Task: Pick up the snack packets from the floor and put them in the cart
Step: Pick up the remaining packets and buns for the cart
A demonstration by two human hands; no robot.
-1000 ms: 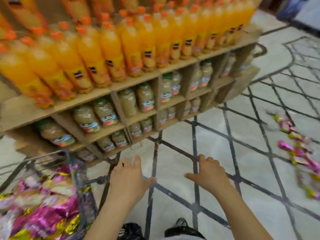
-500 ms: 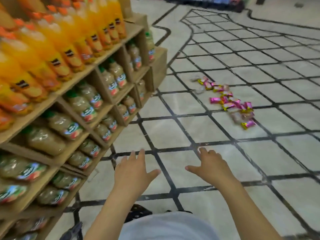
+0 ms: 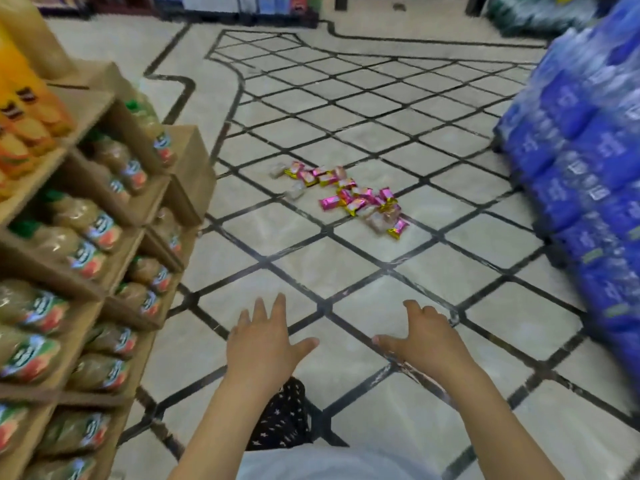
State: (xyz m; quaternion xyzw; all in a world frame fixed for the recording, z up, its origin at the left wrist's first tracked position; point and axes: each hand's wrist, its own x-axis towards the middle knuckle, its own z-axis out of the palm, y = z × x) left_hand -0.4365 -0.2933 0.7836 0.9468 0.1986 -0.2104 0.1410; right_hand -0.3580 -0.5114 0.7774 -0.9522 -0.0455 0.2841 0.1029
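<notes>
Several pink and gold snack packets (image 3: 349,197) lie scattered in a loose heap on the tiled floor, ahead of me and out of reach. My left hand (image 3: 266,344) is held out in front, palm down, fingers spread and holding nothing. My right hand (image 3: 420,341) hovers beside it, also palm down and empty, its fingers loosely bent. Both hands are well short of the packets. The cart is out of view.
A wooden shelf unit (image 3: 104,209) stocked with juice bottles fills the left side. Stacked blue water-bottle packs (image 3: 581,174) stand along the right. Pale floor tiles with dark lines (image 3: 346,265) lie between them. More shelves run along the far back.
My view has swung right, away from the cart, which has left the frame. The packets now lie straight ahead and the blue packs have come into view. Both hands stay empty.
</notes>
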